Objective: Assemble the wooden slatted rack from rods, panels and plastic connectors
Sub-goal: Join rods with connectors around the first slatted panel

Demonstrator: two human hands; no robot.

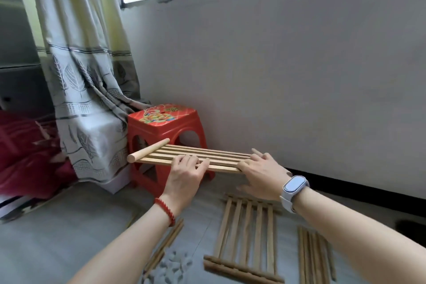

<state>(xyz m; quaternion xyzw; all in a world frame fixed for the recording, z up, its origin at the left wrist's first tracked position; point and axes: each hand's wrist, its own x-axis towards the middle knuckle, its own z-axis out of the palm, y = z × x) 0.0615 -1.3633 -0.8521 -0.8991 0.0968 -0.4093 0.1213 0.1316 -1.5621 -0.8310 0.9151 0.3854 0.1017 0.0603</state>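
Observation:
A wooden slatted panel (219, 155) is held flat in the air in front of the red stool. My left hand (187, 173) grips its near edge around the middle, fingers curled over the slats. My right hand (262, 174) grips its right end. A round end rod (147, 151) sticks out at the panel's left end. A second slatted panel (249, 235) lies on the floor below my right arm. Loose rods lie on the floor at left (163, 249) and at right (313, 258). Grey plastic connectors (173, 267) sit in a small pile between them.
A red plastic stool (161, 127) stands by the wall behind the held panel. A patterned curtain (87, 90) hangs at left, with dark red bedding (25, 152) beside it. The white wall (299, 76) runs close behind, with a black skirting strip along the grey floor.

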